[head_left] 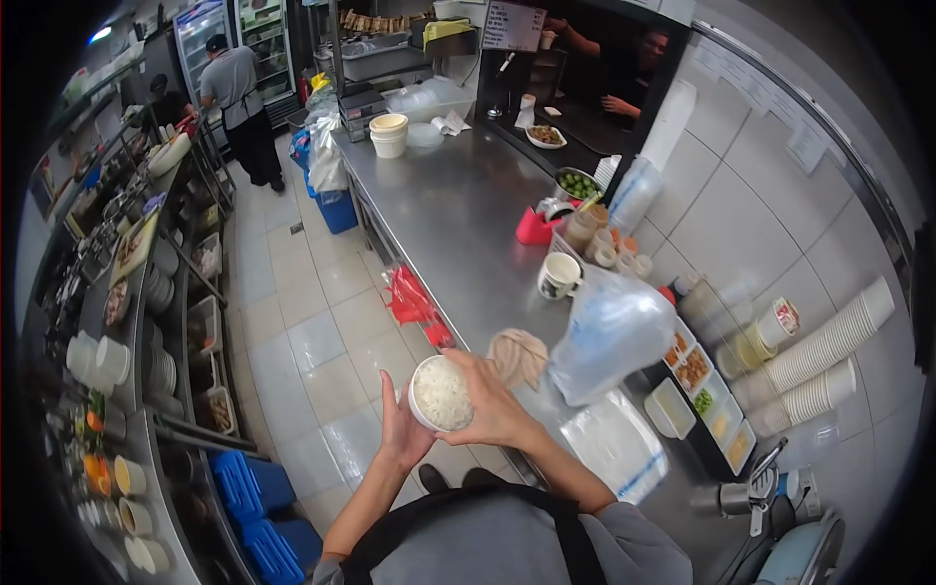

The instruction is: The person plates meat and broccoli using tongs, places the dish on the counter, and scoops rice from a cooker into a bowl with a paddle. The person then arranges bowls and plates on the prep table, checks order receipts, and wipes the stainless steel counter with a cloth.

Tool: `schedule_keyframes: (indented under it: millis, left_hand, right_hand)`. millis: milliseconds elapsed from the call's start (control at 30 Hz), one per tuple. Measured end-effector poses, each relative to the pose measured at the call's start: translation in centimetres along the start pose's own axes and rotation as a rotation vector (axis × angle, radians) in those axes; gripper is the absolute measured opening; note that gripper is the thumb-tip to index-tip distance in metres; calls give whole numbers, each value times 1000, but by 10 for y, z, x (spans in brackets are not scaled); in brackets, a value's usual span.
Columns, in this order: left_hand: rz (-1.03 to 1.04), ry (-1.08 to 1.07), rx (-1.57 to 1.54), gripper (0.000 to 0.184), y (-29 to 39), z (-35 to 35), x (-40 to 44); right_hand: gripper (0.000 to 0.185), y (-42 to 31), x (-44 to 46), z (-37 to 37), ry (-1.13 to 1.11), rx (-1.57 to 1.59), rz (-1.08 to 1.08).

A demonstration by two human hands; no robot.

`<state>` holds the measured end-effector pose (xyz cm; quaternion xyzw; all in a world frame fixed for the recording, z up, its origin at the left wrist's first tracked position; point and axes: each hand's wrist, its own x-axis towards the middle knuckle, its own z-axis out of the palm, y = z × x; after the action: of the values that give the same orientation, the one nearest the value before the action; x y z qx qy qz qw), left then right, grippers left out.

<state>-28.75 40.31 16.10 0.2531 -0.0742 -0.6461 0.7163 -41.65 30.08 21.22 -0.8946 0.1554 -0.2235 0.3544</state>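
Note:
Between my two hands is a round white tub (442,394) filled with white rice, held over the floor beside the steel counter (439,205). The fingers of my right hand (490,402) wrap round the tub's right side. My left hand (399,426) supports it from the left and below, with the thumb pointing up and no lid on the tub. A beige cloth (518,358) lies on the counter just right of my right hand. Near the counter's edge, beyond the tub, are red plastic bags (409,295).
On the counter are a large clear plastic bag (612,331), a mug (559,276), sauce bottles and a black topping tray (704,390). Stacked cups (829,341) line the right wall. Blue bins (249,483) stand at lower left. Other people stand far back and behind the serving window.

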Motion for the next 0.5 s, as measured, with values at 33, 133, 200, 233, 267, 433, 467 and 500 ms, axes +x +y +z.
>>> schedule_keyframes:
  millis: [33,133,200,233,267,433,467,500]
  left_hand:
    - [-32,-50,6,86,19,-1,12]
    - [-92,-166,70,87,62,-4,59]
    - [-130,-157,176,88,88,-8,98]
    - [-155,-114,258,88,100,-12,120]
    - [-180,-71,341,88,112,-17,144]
    - [240,44,1093,71,175,-86,302]
    - [326,30,1187,69,193,-91,334]
    - [414,7,1279,68,211,-93,366]
  right_hand:
    - [102,3,20,2,25,40,40]
    - [106,25,70,-1,136,130,151]
    - [108,58,102,-5,230,147,206]
    - [110,81,118,-9,270,223,235]
    - [108,97,136,-18,345,212,255]
    - [105,199,237,-90,703,-22,342]
    - [103,215,263,-109,752,-78,427]
    - [101,235,290,-126,822,-98,463]
